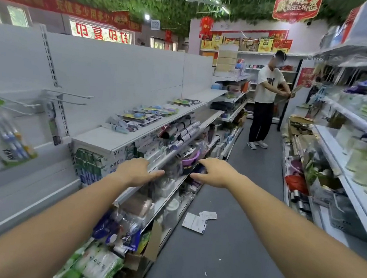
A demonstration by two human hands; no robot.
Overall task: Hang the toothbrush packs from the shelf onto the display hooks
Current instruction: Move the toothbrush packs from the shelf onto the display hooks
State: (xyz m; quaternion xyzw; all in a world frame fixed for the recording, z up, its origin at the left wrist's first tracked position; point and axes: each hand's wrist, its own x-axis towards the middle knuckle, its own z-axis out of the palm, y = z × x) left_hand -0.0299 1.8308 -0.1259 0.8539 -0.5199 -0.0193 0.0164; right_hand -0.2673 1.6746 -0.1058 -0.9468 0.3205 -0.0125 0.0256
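Several toothbrush packs (146, 116) lie flat along the white top shelf (103, 140) on the left; more of these packs (186, 101) lie further back. Bare display hooks (69, 98) stick out from the white back panel. One toothbrush pack (10, 140) hangs on a hook at far left, and a narrow pack (52, 121) hangs beside the upright. My left hand (137, 171) and my right hand (214, 172) reach forward in front of the lower shelves, fingers straight, holding nothing.
Lower shelves on the left are crammed with packaged goods (127, 222). White cards (198, 221) lie on the grey aisle floor. A person in a white shirt (266, 97) stands down the aisle. Stocked shelves (340, 173) line the right side.
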